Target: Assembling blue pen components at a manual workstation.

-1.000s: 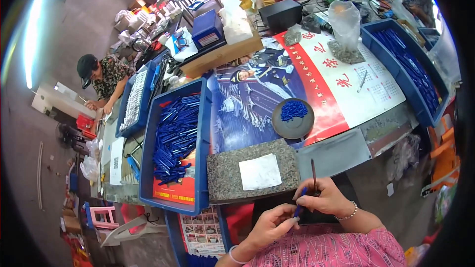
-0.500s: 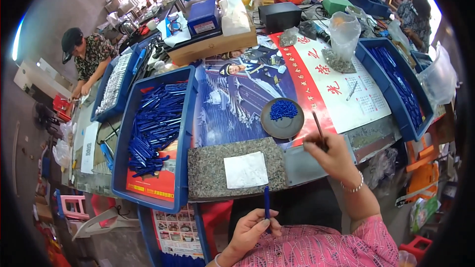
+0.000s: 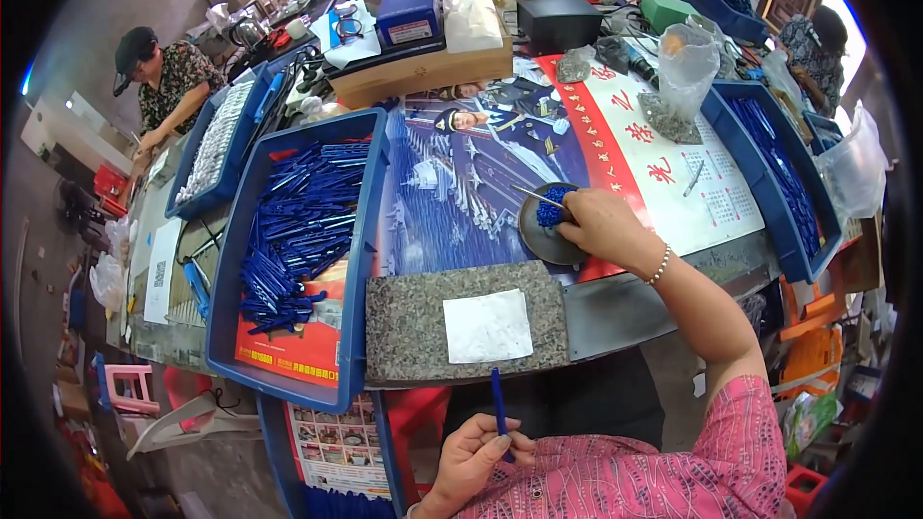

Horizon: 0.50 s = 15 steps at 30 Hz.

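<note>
My left hand (image 3: 479,457) is closed around a slim blue pen-like barrel (image 3: 498,404), which points up toward the table's front edge. My right hand (image 3: 606,226) reaches over a round grey dish (image 3: 556,250) holding a pile of small blue parts (image 3: 551,211). Its fingers are closed on a thin, rod-like tool (image 3: 535,194) that sticks out to the left across the dish. The fingertips are at the blue parts; whether they pinch one is hidden. A white paper pad (image 3: 487,327) lies on a speckled stone slab (image 3: 404,327) in front of my left hand.
A blue tray (image 3: 361,327) of blue pens stands left of the slab, another blue tray (image 3: 760,173) at the right. Under the dish lies a printed poster (image 3: 433,221). A wooden box (image 3: 423,77) sits behind. Co-workers (image 3: 173,82) sit at far left and far right.
My right hand has moved left and forward to the dish, and its tool has swung from upright to lying across the dish. My left hand and the barrel have shifted slightly left.
</note>
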Motion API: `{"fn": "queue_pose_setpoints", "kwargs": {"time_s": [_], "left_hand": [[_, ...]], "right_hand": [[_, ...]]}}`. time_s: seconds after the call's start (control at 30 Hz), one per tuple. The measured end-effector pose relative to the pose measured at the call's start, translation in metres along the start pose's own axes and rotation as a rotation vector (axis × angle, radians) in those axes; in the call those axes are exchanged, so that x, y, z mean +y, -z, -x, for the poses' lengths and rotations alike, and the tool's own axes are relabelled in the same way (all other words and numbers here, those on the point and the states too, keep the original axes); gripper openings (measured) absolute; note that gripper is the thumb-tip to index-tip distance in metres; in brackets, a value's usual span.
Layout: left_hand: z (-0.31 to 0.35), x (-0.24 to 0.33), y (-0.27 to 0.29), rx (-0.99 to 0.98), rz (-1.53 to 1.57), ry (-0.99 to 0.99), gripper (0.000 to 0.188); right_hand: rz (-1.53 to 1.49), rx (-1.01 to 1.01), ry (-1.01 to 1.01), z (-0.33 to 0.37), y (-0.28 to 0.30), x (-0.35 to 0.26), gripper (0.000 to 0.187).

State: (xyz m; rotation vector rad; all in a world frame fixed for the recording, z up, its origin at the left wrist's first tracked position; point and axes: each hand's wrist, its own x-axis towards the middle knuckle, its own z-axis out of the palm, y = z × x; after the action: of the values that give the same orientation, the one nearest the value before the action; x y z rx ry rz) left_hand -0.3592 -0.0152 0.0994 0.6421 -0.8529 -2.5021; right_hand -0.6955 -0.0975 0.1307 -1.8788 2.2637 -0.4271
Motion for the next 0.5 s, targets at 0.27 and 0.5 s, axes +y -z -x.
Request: {"fn": "queue_pose_setpoints", "kwargs": {"time_s": [0.27, 0.5], "left_hand": [[-0.0067, 0.0037, 0.0005, 0.061, -0.049, -0.004, 0.022], [-0.0078, 0.0046, 0.0005, 0.030, -0.083, 0.025, 0.022]], "right_hand": [[0.102, -0.009, 0.004, -0.0090, -0.0078, -0.0042, 0.011], [0.063, 0.051, 0.110, -0.0030, 0.0001, 0.0014, 0.010]]}}
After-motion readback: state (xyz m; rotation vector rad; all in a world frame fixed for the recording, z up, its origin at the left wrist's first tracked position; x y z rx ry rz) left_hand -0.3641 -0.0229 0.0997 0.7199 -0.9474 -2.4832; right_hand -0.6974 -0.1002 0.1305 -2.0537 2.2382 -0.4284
